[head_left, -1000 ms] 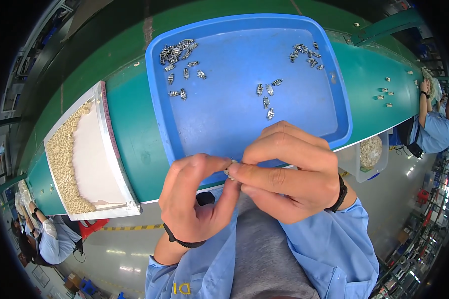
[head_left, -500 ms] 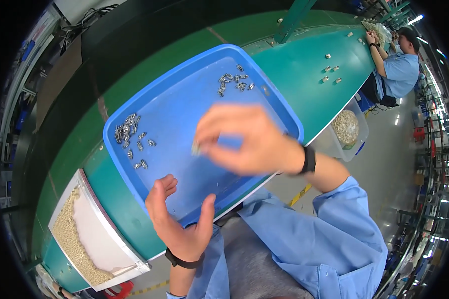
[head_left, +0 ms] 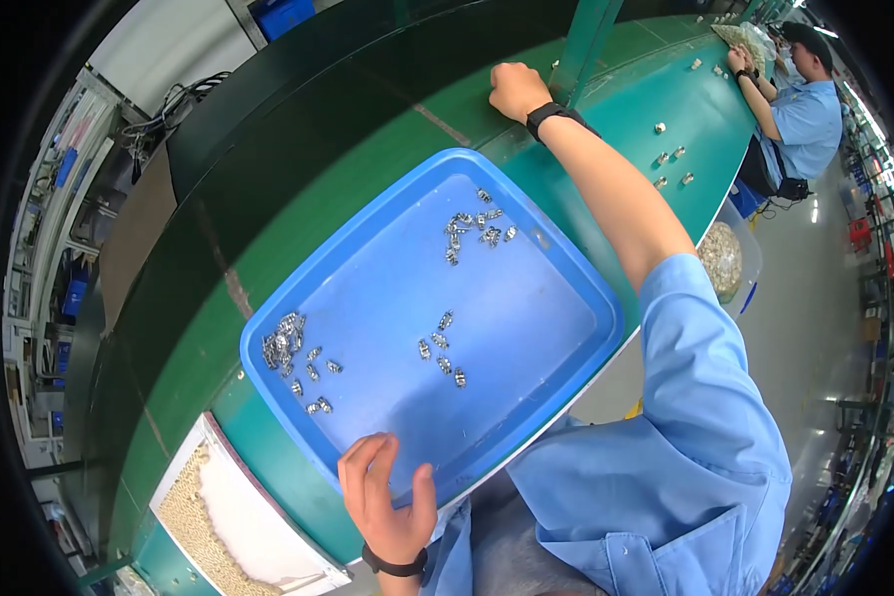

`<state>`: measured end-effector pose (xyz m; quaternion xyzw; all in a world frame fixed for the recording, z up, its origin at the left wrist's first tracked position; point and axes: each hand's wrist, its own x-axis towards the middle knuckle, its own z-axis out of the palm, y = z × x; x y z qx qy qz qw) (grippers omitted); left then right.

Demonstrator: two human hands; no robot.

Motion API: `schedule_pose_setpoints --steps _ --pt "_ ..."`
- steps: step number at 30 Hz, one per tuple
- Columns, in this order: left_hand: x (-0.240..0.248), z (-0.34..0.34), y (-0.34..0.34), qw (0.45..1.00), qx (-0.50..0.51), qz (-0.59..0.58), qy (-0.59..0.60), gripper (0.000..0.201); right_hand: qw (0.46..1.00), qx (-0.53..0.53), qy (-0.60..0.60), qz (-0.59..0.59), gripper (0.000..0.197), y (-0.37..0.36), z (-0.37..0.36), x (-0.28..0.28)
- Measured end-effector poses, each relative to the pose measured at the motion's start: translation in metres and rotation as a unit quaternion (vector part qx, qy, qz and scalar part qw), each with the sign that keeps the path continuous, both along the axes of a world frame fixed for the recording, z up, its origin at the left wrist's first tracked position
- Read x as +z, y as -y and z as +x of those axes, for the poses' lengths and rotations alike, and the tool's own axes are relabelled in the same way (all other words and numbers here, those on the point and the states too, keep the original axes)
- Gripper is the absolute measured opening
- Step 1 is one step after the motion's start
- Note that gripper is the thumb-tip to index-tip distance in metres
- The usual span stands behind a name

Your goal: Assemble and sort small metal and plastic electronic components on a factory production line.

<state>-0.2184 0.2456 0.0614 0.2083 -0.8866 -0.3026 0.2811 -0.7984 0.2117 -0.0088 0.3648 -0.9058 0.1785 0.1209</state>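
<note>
A blue plastic tray [head_left: 512, 328] lies on the green bench in front of me. Small shiny metal fittings sit in it in separate groups: a heap [head_left: 284, 340] at the left with some loose ones beside it, a cluster [head_left: 490, 236] at the far corner, and a few fittings [head_left: 442, 343] near the middle. My left hand [head_left: 387, 502] is at the tray's near rim, fingers apart, holding nothing. Beyond the tray, my right hand [head_left: 519, 92] is stretched out over the green surface beside a post, its fingers curled closed. Whatever they may hold is hidden.
A green post [head_left: 581, 50] rises beside my right hand. At the lower left stands a white-framed tray [head_left: 258, 507] of small beige pieces. Several loose fittings [head_left: 663, 157] dot the bench at right. A co-worker [head_left: 805, 114] stands farther along, near a clear bin [head_left: 722, 260].
My right hand has swung from above the tray to beyond its far side. Several fittings now show mid-tray where that hand was. My left hand stays open by the near rim.
</note>
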Motion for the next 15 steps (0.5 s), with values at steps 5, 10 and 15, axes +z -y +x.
schedule_pose_setpoints --steps 5,10,15 --pt "-0.002 -0.003 -0.003 0.999 -0.011 0.014 0.029 0.044 0.999 -0.009 0.006 0.033 0.019 0.000 0.006 0.005" --pt "0.002 -0.014 -0.008 0.999 -0.014 0.006 0.031 0.039 0.997 -0.017 -0.061 -0.033 0.023 -0.012 0.026 0.009" --pt "0.003 -0.009 -0.010 0.999 -0.023 0.018 0.030 0.036 0.996 0.065 -0.059 -0.034 0.021 -0.107 0.090 0.054"
